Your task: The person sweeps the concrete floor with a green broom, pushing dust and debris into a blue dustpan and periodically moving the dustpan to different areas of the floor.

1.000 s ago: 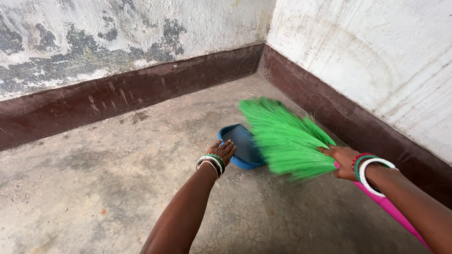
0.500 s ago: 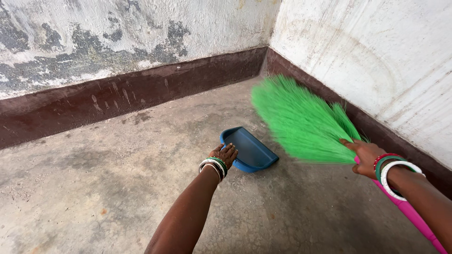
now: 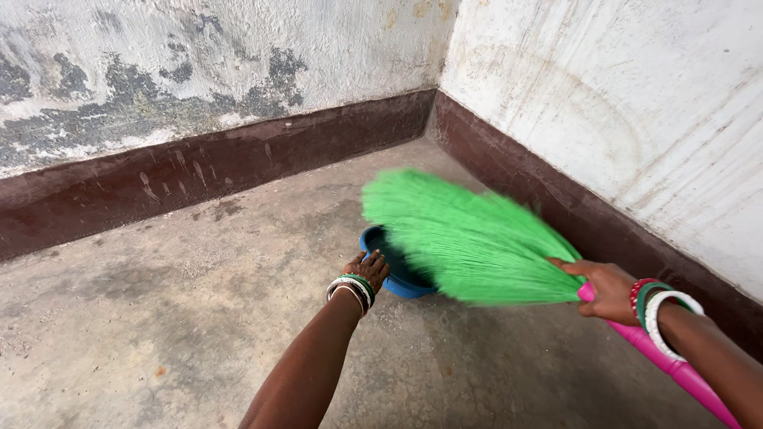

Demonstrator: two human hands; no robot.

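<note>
A blue dustpan (image 3: pixel 395 274) is gripped at its near edge by the left hand (image 3: pixel 367 270), on the concrete floor (image 3: pixel 159 318) near the room's corner. A green broom (image 3: pixel 469 238), bristles over the pan, is clasped by the right hand (image 3: pixel 608 287).

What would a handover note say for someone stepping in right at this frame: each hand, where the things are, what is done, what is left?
Left hand: gripping the near edge of the blue dustpan, which sits on the concrete floor near the room corner.
Right hand: closed on the pink handle of the green broom; its blurred bristles fan over the dustpan.
Done: dustpan placed, broom at it.
Left: whether debris is in the pan cannot be told; no loose pile is visible on the floor.
</note>
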